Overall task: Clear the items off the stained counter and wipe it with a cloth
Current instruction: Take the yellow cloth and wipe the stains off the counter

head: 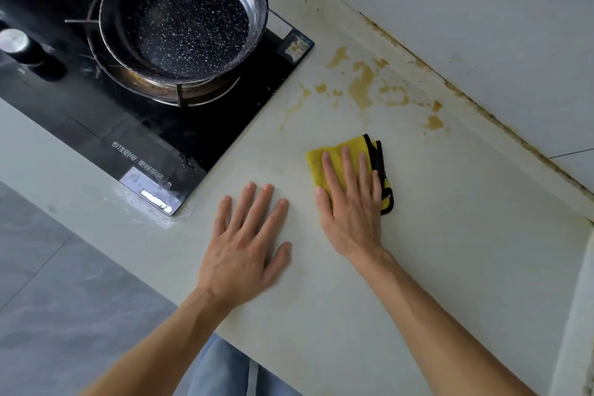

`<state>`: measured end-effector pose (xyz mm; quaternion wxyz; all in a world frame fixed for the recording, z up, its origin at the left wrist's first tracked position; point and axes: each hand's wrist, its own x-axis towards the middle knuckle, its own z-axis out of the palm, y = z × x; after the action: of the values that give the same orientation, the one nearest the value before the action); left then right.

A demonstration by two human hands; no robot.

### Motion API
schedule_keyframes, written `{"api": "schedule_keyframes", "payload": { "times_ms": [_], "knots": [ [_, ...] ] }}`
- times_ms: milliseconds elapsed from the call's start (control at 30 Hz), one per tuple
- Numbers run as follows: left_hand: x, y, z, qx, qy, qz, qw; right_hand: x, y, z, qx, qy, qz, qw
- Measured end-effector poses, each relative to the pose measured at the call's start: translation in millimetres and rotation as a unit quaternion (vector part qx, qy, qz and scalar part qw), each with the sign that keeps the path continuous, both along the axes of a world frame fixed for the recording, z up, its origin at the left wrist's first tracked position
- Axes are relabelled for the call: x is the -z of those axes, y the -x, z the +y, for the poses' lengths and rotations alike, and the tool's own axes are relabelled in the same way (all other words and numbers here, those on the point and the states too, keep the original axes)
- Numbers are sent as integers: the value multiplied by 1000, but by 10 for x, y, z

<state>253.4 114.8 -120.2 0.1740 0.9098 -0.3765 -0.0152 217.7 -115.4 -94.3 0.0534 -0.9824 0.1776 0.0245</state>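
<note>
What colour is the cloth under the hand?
Yellow with a black edge; the cloth shows best in the head view.

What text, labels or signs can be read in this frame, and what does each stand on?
"专注厨电·更懂厨房", as best it reads: white print on the black glass hob, front edge.
Sticker at the hob's far right corner: a code-like pattern, too small to read.
Silver plate at the hob's near corner: glare, nothing legible.
Frying pan, yellow cloth, counter: no text.
</note>
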Motion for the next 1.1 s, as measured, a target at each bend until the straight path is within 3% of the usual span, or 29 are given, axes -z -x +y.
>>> {"api": "schedule_keyframes", "payload": {
  "times_ms": [133, 267, 333, 500, 700, 867, 967, 1100],
  "knots": [
    [-19, -2, 3, 1, -5, 6, 1000, 69, -618, 343, -124, 12, -9, 992],
    [0, 3, 10, -1, -1, 9, 1000, 39, -785, 113, -224, -4, -3, 975],
    [20, 14, 14, 0, 1, 8, 1000, 24, -864, -164, -210, 3, -3, 978],
    [6, 14, 2, 1, -2, 19, 1000, 38, -1278, -395, -46, 17, -23, 999],
    [5, 11, 16, 4, -3, 19, 1000, 155, -1084, -24, -167, 18, -17, 986],
    [-9, 2, 20, 6, -8, 25, 1000, 28, -1631, -570, -30, -2, 4, 1000],
    [-33, 5, 21, 7, -9, 28, 1000, 19, -1552, -535, 30, -2, -6, 1000],
    [-10, 18, 24, 5, -3, 28, 1000, 61, -1089, -78, -72, 27, -2, 997]
  ]
}}
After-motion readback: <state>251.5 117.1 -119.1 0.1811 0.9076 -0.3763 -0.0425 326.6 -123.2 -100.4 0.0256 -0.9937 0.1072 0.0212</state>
